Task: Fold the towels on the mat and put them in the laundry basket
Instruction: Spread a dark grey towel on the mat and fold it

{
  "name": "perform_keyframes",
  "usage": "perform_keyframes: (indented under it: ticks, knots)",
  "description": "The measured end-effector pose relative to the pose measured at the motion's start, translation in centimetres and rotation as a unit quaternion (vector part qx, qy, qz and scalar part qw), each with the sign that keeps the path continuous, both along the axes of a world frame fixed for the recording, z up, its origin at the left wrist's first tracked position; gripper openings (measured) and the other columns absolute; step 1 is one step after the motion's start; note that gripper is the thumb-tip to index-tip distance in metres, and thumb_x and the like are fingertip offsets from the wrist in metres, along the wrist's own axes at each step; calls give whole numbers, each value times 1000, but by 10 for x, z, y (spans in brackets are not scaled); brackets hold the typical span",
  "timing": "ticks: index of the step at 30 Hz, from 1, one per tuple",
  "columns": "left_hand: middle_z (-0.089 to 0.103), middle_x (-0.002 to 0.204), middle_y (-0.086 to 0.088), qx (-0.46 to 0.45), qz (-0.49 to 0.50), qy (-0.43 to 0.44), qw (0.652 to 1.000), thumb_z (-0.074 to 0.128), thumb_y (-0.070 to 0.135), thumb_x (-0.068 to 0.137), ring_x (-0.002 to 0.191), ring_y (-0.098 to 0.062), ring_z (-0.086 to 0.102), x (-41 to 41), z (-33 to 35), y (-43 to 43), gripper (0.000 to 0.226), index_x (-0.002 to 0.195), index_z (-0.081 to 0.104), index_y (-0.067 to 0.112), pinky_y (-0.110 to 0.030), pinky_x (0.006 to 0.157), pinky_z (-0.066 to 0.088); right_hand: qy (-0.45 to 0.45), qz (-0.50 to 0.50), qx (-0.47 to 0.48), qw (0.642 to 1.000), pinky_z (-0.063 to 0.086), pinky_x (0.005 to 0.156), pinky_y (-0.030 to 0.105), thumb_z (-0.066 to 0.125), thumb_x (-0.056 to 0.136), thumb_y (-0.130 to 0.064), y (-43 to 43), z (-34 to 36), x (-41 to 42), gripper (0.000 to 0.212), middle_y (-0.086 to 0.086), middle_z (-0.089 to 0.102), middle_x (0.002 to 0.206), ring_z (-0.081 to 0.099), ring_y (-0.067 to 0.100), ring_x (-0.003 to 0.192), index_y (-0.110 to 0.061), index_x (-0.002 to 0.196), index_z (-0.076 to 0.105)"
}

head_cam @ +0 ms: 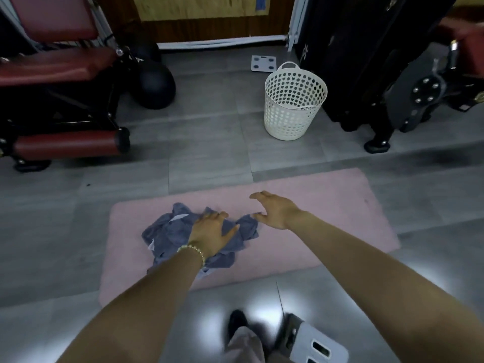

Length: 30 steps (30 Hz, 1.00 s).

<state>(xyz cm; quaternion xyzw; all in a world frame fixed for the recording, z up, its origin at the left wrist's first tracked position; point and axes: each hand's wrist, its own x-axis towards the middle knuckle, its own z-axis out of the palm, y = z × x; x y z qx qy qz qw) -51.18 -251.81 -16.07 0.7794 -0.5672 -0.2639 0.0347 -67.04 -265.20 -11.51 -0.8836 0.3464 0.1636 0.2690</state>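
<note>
White perforated laundry basket [294,100] is seen upright on grey floor [204,142], well apart from pink mat [327,205]; pale cloth is glimpsed through its holes, contents otherwise unclear. Crumpled grey-blue towels [172,231] are heaped on the mat's left part. Left hand [213,229] is laid flat on the heap, fingers spread. Right hand [275,209] is held wide open, empty, just beside the heap's edge.
</note>
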Motion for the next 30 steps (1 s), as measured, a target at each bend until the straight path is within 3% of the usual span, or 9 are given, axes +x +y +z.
perform_keyframes:
  ticks: [8, 17, 20, 22, 27, 30]
  knots:
    - [47, 141, -7, 23, 62, 24, 997, 4, 71, 62, 125, -25, 47, 44, -33, -10, 100, 135, 47, 17, -33, 100, 39, 16, 23, 32, 999, 39, 102, 34, 47, 97, -36, -27, -37, 49, 56, 3, 30, 150, 41, 25, 129, -21, 146, 26]
    - [55, 133, -9, 41, 129, 18, 991, 16, 72, 72, 121, -28, 50, 51, -52, -30, 88, 134, 47, 18, -36, 97, 42, 25, 52, 50, 997, 38, 103, 34, 46, 96, -37, -49, -75, 60, 57, 1, 29, 150, 40, 25, 130, -21, 147, 25]
    - [58, 129, -8, 42, 139, 13, 989, 32, 63, 86, 119, -26, 52, 46, -67, -44, 66, 131, 50, 17, -37, 96, 43, 37, 68, 52, 996, 38, 102, 34, 46, 96, -37, -64, -94, 57, 56, 2, 31, 149, 41, 26, 129, -21, 146, 26]
    - [59, 128, -7, 46, 153, 10, 987, 29, 67, 82, 119, -26, 52, 42, -77, -55, 72, 129, 52, 18, -36, 97, 43, 44, 89, 46, 994, 37, 102, 33, 46, 96, -36, -79, -107, 54, 56, 1, 30, 149, 41, 26, 129, -21, 146, 26]
    - [60, 125, -12, 39, 216, -27, 975, 25, 70, 76, 115, -30, 54, 30, -121, -83, 81, 126, 55, 14, -35, 93, 43, 32, 147, 22, 988, 37, 102, 33, 47, 96, -37, -134, -160, 46, 57, 2, 30, 149, 40, 26, 130, -20, 147, 26]
    - [57, 128, -11, 65, 225, -54, 971, 31, 65, 83, 119, -29, 51, 25, -175, -100, 73, 134, 48, 15, -34, 94, 41, 21, 171, 12, 985, 38, 102, 35, 45, 96, -38, -170, -220, 41, 58, 2, 29, 150, 40, 26, 129, -20, 147, 25]
